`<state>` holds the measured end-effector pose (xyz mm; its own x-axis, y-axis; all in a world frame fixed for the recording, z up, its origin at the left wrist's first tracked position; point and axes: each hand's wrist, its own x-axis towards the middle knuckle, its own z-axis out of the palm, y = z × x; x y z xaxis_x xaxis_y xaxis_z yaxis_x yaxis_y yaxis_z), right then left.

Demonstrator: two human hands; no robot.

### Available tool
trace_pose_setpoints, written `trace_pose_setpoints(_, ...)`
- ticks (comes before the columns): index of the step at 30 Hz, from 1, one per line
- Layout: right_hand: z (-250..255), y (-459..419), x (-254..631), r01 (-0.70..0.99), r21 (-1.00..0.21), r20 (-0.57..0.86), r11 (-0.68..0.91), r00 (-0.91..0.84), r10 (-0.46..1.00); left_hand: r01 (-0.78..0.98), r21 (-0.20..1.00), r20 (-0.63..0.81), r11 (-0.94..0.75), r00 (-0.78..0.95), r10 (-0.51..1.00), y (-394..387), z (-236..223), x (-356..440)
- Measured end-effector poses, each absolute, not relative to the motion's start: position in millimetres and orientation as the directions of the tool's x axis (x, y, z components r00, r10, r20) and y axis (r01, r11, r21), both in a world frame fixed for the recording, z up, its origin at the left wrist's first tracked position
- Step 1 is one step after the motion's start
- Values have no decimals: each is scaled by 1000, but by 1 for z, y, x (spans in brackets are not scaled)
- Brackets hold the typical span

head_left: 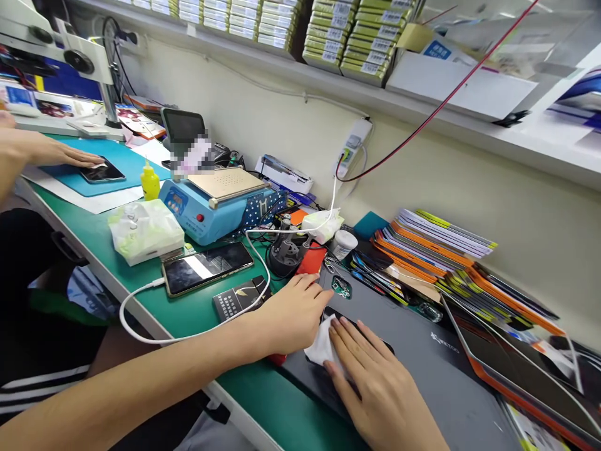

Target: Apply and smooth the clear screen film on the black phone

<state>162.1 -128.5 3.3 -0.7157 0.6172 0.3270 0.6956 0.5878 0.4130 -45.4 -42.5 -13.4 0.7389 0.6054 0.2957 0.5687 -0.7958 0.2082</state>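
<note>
My left hand (291,313) curls over the near end of a dark phone (334,313) and holds it against a dark grey slab (422,357) on the green bench. My right hand (375,376) lies flat, fingers stretched out, and presses a white wipe (322,346) onto the phone's screen. Both hands touch each other over the phone, most of which is hidden beneath them.
Left of my hands lie a black box (237,299) and a phone (201,266) on a white cable (188,335). Behind stand a blue heating plate (216,200) and a yellow bottle (150,180). Colourful packets (432,241) are stacked at right. A co-worker's hand (56,153) rests on another phone (101,170).
</note>
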Motion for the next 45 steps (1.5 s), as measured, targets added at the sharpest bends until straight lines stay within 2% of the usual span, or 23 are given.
trace_pose_setpoints(4,1,-114,158,735,364,320,572,-675,664,567,211,302,-796,737,605,-42,-15,-46)
trace_pose_setpoints(10,1,-133,156,720,373,340,586,-693,635,574,231,309,-786,723,618,-42,-16,-45)
trace_pose_setpoints(17,-1,-114,153,757,333,368,562,-653,662,557,243,299,-794,736,607,-43,-14,-47)
trace_pose_setpoints(21,6,-138,149,713,355,368,605,-701,611,554,254,310,-793,730,609,-44,-14,-47)
trace_pose_setpoints(25,12,-152,179,632,368,296,682,-775,559,541,270,334,-796,723,605,-45,-15,-46)
trace_pose_setpoints(29,11,-146,229,720,343,351,603,-694,629,488,293,349,-822,746,567,-44,-14,-46)
trace_pose_setpoints(40,17,-149,293,855,47,318,517,-504,803,389,366,300,-845,811,503,-44,-20,-48)
trace_pose_setpoints(45,20,-152,289,909,-86,416,408,-339,844,401,476,239,-782,797,555,-42,-20,-47)
